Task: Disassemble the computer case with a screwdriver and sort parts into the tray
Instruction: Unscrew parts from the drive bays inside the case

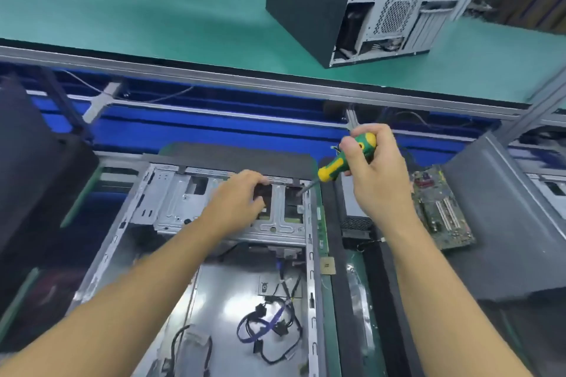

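Note:
An open computer case [171, 193] lies on its side in front of me, its silver drive cage [275, 223] at the far end and loose black and blue cables [269, 324] on its floor. My left hand [239, 196] rests on the drive cage, fingers curled at a dark opening. My right hand [376, 168] grips a green and yellow screwdriver [340, 162], whose tip points down-left into the cage's far right corner [301, 191].
A green circuit board [441, 211] lies right of the case beside a grey panel [505, 217]. A second black computer case [352, 6] stands on the green upper shelf. A dark object [33, 180] sits at left. A blue conveyor rail [214, 131] runs behind.

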A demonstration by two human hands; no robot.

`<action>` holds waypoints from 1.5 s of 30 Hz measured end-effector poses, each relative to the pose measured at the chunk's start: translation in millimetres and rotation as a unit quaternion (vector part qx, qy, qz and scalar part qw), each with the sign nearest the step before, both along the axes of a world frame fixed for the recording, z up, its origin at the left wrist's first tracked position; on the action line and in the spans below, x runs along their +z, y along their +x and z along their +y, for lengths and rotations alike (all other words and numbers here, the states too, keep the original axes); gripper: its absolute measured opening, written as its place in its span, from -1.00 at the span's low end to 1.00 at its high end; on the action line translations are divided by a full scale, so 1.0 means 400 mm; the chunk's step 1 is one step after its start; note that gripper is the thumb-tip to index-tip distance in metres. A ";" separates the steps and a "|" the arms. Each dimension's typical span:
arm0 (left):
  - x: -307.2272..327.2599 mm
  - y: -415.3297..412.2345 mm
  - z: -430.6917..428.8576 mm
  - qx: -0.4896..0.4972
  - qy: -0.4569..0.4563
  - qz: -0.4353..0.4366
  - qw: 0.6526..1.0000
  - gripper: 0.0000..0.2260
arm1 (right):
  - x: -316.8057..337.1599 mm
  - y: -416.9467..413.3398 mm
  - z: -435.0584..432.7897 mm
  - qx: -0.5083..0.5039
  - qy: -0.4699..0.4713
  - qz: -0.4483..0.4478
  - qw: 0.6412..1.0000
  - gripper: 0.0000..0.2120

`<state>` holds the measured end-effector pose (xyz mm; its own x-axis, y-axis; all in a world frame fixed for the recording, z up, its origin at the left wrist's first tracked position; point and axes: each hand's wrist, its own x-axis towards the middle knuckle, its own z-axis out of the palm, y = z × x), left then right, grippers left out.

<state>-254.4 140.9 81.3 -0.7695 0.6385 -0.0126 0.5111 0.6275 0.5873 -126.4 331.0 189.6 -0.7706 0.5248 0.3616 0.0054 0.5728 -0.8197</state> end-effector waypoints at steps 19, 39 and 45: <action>-0.111 0.060 0.123 0.009 0.015 0.072 0.997 -0.80 | -0.051 -0.034 -0.020 0.038 0.013 -0.075 0.996 -0.93; -0.111 0.060 0.124 0.030 0.050 0.057 0.997 -0.89 | -0.048 -0.041 -0.002 0.110 0.058 -0.126 0.984 -0.92; -0.114 0.058 0.127 0.035 0.054 0.062 0.996 -0.89 | -0.035 -0.047 -0.003 0.119 0.082 -0.152 0.978 -0.91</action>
